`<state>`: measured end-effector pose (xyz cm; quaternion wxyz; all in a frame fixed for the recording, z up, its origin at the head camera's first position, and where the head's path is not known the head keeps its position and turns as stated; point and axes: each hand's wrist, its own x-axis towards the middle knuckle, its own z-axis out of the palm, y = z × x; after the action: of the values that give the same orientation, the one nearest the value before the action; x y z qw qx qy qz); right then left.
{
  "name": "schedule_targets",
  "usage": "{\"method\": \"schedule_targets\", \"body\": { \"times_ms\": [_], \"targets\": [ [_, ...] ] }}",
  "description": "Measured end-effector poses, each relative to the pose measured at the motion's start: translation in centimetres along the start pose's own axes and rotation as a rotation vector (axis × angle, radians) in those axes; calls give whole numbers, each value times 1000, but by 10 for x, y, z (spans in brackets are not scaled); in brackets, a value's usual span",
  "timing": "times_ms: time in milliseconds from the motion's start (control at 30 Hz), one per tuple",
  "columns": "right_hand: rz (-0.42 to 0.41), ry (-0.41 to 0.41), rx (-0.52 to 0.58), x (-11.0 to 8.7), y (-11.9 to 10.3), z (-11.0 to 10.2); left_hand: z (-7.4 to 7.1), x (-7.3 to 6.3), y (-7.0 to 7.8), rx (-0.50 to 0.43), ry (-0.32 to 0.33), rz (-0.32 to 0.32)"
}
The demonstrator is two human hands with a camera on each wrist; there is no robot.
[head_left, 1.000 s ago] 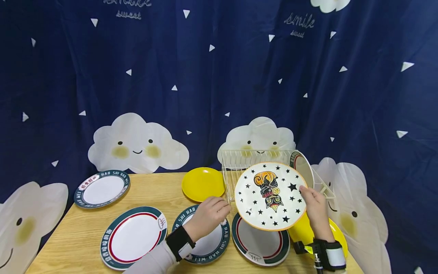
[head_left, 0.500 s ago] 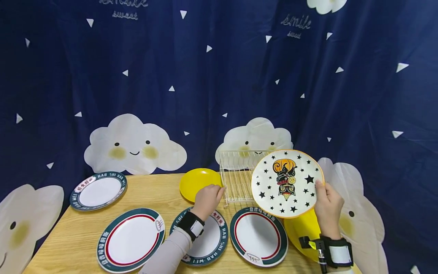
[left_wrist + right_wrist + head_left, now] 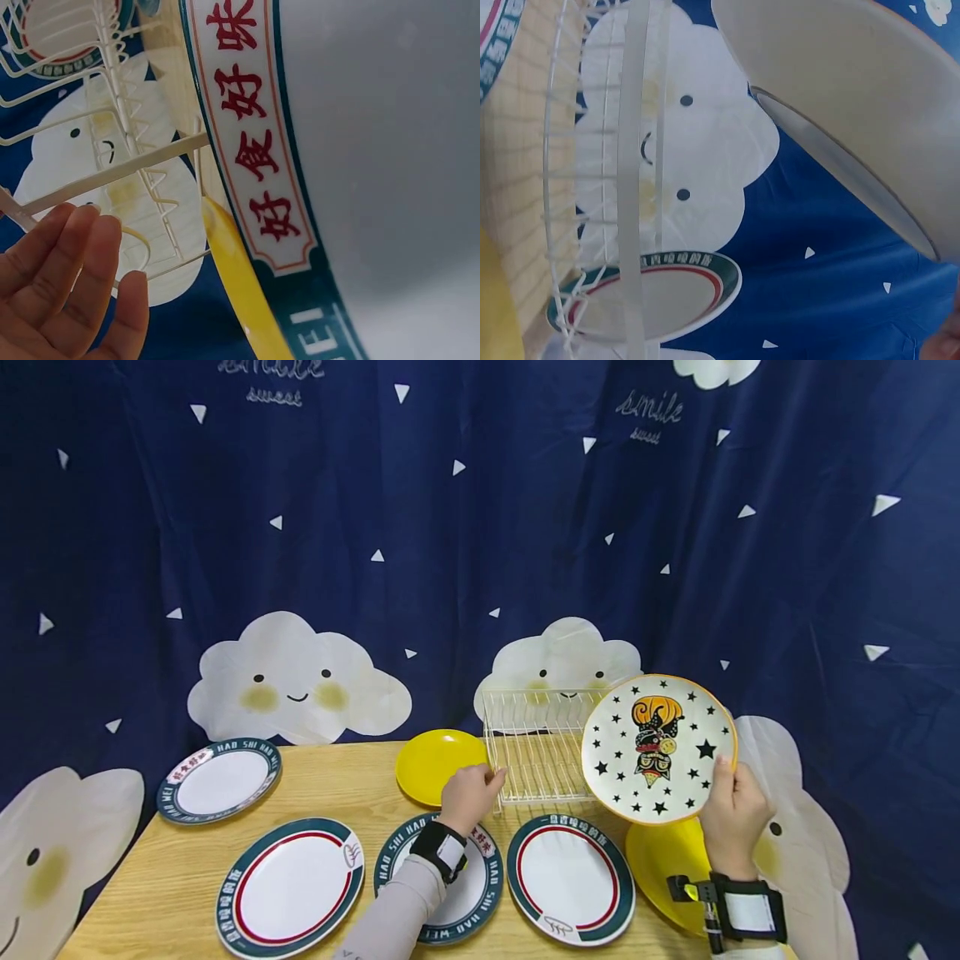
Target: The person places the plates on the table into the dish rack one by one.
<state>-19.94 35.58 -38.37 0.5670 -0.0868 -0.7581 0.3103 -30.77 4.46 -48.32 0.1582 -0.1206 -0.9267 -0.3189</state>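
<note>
My right hand (image 3: pixel 737 818) pinches the right edge of a white plate (image 3: pixel 618 745) with black stars, an orange rim and a cat-like figure. The plate is held up tilted over the right end of a white wire dish rack (image 3: pixel 536 764); its pale underside (image 3: pixel 870 112) fills the upper right of the right wrist view. Only a bit of the right hand shows there. My left hand (image 3: pixel 468 797) grips the rack's front left corner, its fingers (image 3: pixel 96 259) bent against the frame. A green-rimmed plate (image 3: pixel 679 296) stands in the rack, hidden in the head view.
A yellow plate (image 3: pixel 431 764) lies left of the rack, another (image 3: pixel 667 868) under the right forearm. Several green-rimmed plates lie on the wooden table (image 3: pixel 330 777), among them one (image 3: pixel 570 881) in front of the rack. A blue curtain (image 3: pixel 420 585) hangs behind.
The right hand has carried the star plate right and up, from before the rack to its right end. My left hand has shifted slightly up and right at the rack's corner.
</note>
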Motion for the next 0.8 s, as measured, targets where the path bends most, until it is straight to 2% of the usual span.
{"method": "schedule_targets", "body": {
  "times_ms": [133, 300, 400, 633, 800],
  "targets": [
    [-47, 0, -44, 11, 2, 5, 2, 1, -2, -76, 15, -22],
    [-202, 15, -88, 29, 7, 12, 5, -2, -4, -142, 4, -81],
    [-293, 10, -117, 42, 11, 16, 5, -3, -2, -161, 0, -104],
    [-449, -22, -233, 71, 22, 29, 6, -3, 5, -171, -1, -122],
    [-508, -61, -307, 82, 32, 42, 6, -2, 7, -179, 2, -126]
  ]
}}
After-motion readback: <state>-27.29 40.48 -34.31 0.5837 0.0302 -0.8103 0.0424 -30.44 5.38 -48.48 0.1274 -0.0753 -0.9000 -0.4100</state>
